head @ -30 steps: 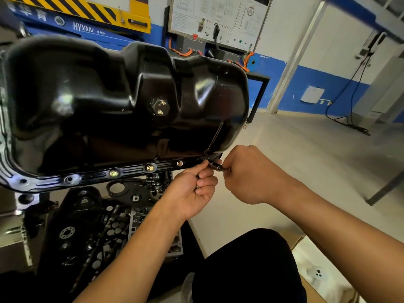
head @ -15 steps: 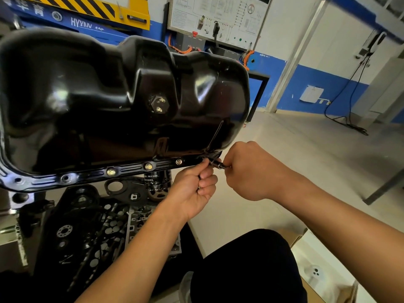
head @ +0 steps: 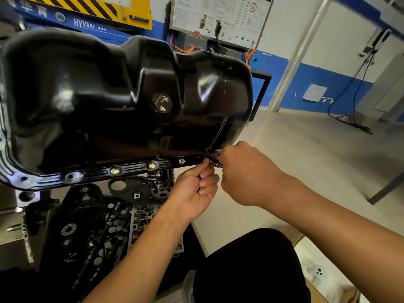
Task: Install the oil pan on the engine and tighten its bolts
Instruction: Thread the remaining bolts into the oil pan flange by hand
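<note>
The black oil pan (head: 98, 95) sits on the engine, with its flange (head: 131, 169) facing me. Three bolts (head: 151, 165) stand in the flange, and open holes lie further left. At the flange's right corner my right hand (head: 244, 169) grips a small socket tool (head: 215, 163), whose tip is against the corner. Just below the corner is my left hand (head: 196, 186), with its thumb tip up at the flange beside the socket. Its curled fingers close on a small metal piece that only glints between them.
An oil filter (head: 160, 182) hangs below the flange. Under it a dark tray (head: 87, 226) holds several engine parts and a cylinder head. My knee (head: 251, 265) is at the bottom. Open concrete floor (head: 306, 160) lies to the right, with a cable by the wall.
Both hands stay at the flange's right corner. Only the view has shifted slightly; nothing was let go or picked up.
</note>
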Tool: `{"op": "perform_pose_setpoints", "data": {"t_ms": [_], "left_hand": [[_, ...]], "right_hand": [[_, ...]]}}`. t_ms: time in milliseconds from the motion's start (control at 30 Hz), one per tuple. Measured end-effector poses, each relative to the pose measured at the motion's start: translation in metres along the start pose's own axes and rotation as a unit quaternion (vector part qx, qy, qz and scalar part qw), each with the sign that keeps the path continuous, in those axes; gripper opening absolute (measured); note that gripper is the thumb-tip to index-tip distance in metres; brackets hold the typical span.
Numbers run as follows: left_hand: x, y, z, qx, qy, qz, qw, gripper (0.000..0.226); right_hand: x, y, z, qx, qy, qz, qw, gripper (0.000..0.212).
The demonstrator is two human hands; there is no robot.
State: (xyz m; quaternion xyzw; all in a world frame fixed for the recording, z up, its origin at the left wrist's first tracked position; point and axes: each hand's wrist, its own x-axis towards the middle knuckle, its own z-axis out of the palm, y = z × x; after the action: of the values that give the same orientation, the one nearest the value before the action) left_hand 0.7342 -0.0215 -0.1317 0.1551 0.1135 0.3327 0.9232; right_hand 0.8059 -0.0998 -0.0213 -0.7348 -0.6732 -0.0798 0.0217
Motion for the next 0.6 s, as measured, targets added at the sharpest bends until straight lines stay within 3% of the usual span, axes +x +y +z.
{"op": "perform_pose_setpoints", "data": {"t_ms": [167,267,333,367,400,500,600], "left_hand": [[-0.002,-0.005,0.000,-0.025,-0.025,-0.018,0.999,0.034],[-0.003,-0.007,0.003,-0.022,-0.020,-0.020,0.999,0.044],[-0.003,-0.007,0.006,-0.030,-0.011,-0.007,0.999,0.036],[-0.002,-0.006,0.008,-0.040,-0.010,0.001,0.999,0.029],[-0.001,-0.006,0.009,-0.053,-0.011,0.004,0.999,0.026],[-0.001,-0.007,0.010,-0.086,-0.023,0.000,0.996,0.030],[-0.002,-0.007,0.010,-0.092,-0.025,0.001,0.995,0.032]], "right_hand": [[0.017,0.007,-0.010,0.174,-0.103,0.104,0.974,0.027],[0.015,0.011,-0.015,0.374,-0.147,0.191,0.896,0.018],[0.004,0.013,-0.021,0.465,-0.142,0.227,0.844,0.018],[-0.003,0.015,-0.024,0.466,-0.139,0.220,0.846,0.019],[-0.012,0.016,-0.026,0.433,-0.126,0.202,0.869,0.020],[-0.047,0.017,-0.025,0.198,0.015,0.081,0.977,0.009],[-0.063,0.014,-0.020,0.051,0.118,-0.024,0.991,0.014]]}}
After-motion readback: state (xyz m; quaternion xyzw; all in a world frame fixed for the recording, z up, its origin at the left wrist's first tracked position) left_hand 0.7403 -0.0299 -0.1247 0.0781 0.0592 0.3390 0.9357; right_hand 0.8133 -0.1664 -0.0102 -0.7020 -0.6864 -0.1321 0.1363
